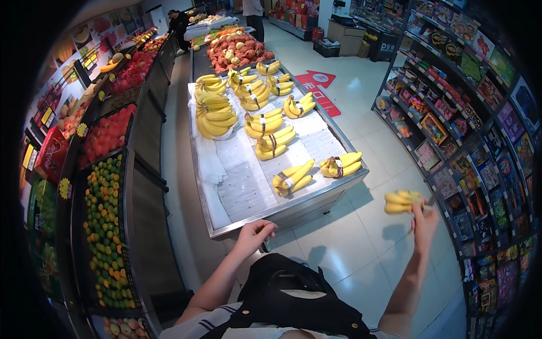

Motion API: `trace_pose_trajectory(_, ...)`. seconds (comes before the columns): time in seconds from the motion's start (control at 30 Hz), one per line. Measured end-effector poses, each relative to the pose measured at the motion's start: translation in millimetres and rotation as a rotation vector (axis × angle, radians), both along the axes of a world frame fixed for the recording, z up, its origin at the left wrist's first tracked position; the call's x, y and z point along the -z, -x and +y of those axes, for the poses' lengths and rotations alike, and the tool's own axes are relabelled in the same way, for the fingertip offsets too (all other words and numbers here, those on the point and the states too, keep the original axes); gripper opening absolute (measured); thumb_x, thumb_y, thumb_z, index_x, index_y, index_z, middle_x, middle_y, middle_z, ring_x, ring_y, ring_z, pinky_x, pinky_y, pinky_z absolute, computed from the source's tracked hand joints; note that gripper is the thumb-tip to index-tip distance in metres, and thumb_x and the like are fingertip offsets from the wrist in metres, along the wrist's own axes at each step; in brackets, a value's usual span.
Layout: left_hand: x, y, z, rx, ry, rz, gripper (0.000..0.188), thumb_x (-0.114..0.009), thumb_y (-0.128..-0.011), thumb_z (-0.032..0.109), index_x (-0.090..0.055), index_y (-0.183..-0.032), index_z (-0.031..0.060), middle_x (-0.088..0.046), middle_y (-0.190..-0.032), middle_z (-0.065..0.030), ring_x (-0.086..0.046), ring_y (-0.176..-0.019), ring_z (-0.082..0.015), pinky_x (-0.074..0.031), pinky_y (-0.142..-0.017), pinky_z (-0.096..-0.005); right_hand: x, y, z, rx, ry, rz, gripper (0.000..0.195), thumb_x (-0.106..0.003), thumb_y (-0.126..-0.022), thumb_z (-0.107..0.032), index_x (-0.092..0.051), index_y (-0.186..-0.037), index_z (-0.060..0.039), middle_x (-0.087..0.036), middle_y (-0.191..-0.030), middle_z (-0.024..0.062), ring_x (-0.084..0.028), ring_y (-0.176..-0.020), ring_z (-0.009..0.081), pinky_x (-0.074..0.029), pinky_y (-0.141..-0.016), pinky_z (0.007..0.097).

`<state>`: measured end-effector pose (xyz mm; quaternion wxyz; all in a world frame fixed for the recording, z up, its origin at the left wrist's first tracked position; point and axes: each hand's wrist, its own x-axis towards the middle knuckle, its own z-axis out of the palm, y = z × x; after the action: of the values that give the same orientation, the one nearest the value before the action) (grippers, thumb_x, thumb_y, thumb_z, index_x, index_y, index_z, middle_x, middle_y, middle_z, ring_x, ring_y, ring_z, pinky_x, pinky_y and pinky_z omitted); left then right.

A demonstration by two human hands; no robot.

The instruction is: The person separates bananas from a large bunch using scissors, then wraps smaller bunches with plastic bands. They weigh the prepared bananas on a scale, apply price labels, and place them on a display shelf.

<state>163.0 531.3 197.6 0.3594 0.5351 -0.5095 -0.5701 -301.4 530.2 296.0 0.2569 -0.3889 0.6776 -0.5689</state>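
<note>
Out to the right, over the floor, my right hand point(424, 222) grips a small bunch of yellow bananas point(397, 202), which is slightly blurred. A dark, thin shape shows by its fingertips, too unclear to name. My left hand point(253, 237) hovers at the near edge of the metal-rimmed display table point(271, 217), fingers curled. Below it a small greenish thing shows; I cannot tell whether the hand holds it. On the white table lining lie several taped banana bunches, the closest being one bunch point(292, 178) and another at the right corner point(341, 164). Larger untaped bananas point(214, 116) lie farther left.
Reddish root vegetables point(235, 50) are heaped beyond the bananas. Along the left runs a fruit stand with green-orange citrus point(103, 229) and red fruit point(110, 133). Packed shelves point(461, 169) curve along the right. Two people stand at the far end. A red floor sign point(317, 91) lies right.
</note>
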Motion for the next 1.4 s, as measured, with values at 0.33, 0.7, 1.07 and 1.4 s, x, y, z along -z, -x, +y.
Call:
trace_pose_trajectory(0.33, 6, -35, -125, -0.185, -0.101, 0.103, 0.023, -0.061, -0.099, 0.018, -0.071, -0.102, -0.0017, -0.067, -0.078, -0.0007, -0.055, -0.066, -0.0045, -0.046, -0.062, -0.0213, 75, -87, -383, -0.356, 0.046, -0.143, 0.020, -0.070, -0.090, -0.010, -0.064, -0.107, -0.0009, -0.068, -0.077, 0.0045, -0.048, -0.048, 0.0035, -0.032, -0.043, 0.0178)
trace_pose_trajectory(0.7, 4, -83, -218, -0.205, -0.257, 0.156, 0.028, -0.060, -0.101, 0.023, -0.070, -0.111, -0.0011, -0.068, -0.083, -0.0005, -0.055, -0.072, -0.0047, -0.047, -0.066, -0.0198, 250, -196, -536, -0.441, -0.050, 0.134, 0.026, -0.076, -0.082, -0.010, -0.064, -0.099, 0.0050, -0.070, -0.079, 0.0055, -0.062, -0.068, 0.0112, -0.050, -0.063, 0.0265)
trace_pose_trajectory(1.07, -10, -65, -254, -0.078, -0.316, 0.177, 0.028, -0.060, -0.101, 0.023, -0.070, -0.114, -0.0003, -0.069, -0.085, -0.0002, -0.056, -0.076, -0.0044, -0.047, -0.070, -0.0197, 222, -218, -511, -0.568, 0.022, 0.178, 0.032, -0.078, -0.080, -0.011, -0.066, -0.106, 0.0052, -0.069, -0.087, 0.0105, -0.063, -0.079, 0.0159, -0.052, -0.076, 0.0301)
trace_pose_trajectory(1.4, -45, 22, -286, 0.371, -0.201, 0.318, 0.026, -0.058, -0.102, 0.015, -0.064, -0.122, 0.0003, -0.068, -0.094, -0.0024, -0.059, -0.083, -0.0068, -0.049, -0.077, -0.0217, 114, -183, -409, -0.354, -0.012, -0.099, 0.029, -0.075, -0.088, -0.012, -0.066, -0.113, -0.0004, -0.071, -0.104, 0.0068, -0.064, -0.096, 0.0132, -0.050, -0.087, 0.0289)
